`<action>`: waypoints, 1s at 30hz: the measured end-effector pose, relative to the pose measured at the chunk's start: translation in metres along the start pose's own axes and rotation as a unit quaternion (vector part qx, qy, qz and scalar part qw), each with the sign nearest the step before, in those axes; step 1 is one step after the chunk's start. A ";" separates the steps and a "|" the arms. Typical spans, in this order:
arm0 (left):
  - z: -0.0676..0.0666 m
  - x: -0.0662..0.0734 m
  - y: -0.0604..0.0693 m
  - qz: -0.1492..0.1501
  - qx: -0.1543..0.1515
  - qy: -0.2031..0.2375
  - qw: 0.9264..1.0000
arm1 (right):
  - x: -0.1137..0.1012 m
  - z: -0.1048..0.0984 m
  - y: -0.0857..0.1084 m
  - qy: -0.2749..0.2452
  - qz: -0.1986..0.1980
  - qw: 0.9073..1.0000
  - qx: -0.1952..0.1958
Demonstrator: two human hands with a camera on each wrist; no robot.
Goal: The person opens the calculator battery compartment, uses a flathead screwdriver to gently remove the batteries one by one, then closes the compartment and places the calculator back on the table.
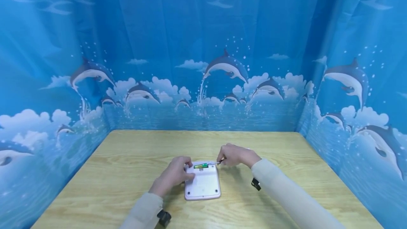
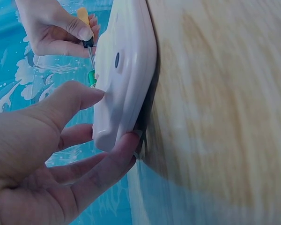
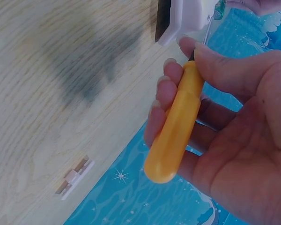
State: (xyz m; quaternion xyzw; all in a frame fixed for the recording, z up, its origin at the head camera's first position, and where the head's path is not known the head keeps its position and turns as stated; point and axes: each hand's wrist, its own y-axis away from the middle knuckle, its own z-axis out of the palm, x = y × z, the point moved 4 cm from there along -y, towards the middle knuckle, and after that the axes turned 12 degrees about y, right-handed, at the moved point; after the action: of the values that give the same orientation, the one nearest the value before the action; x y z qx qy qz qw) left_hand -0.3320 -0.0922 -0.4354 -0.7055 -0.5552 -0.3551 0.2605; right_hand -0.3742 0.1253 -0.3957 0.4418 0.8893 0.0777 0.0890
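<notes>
A pale pinkish-white flat device (image 1: 202, 186) lies on the table with its underside up; it looks like a calculator. In its open battery compartment near the far edge sits a green battery (image 1: 201, 166). My left hand (image 1: 174, 173) holds the device's left side, thumb (image 2: 91, 96) on the upper face and fingertips along the edge. My right hand (image 1: 236, 154) grips a screwdriver by its yellow handle (image 3: 174, 126). The thin metal shaft (image 1: 213, 163) reaches in from the right to the battery's end; whether the tip touches it I cannot tell.
A small pale cover piece (image 3: 76, 178) with a raised middle lies on the table near its far edge, beyond my right hand. The wooden table (image 1: 133, 172) is bordered by a blue dolphin-print curtain (image 1: 203, 112) at the back and both sides.
</notes>
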 end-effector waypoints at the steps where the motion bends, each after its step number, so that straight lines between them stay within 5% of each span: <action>1: 0.000 0.000 0.000 0.000 0.001 -0.001 1.000 | 0.000 0.000 0.000 -0.001 0.001 1.000 0.000; 30: 0.000 -0.001 -0.001 0.003 -0.003 0.007 1.000 | -0.002 0.001 0.001 0.001 0.005 1.000 0.001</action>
State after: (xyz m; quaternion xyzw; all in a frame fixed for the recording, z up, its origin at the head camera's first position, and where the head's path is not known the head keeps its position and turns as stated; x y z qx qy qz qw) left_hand -0.3332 -0.0925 -0.4365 -0.7055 -0.5499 -0.3611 0.2637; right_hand -0.3717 0.1244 -0.3961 0.4467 0.8870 0.0776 0.0875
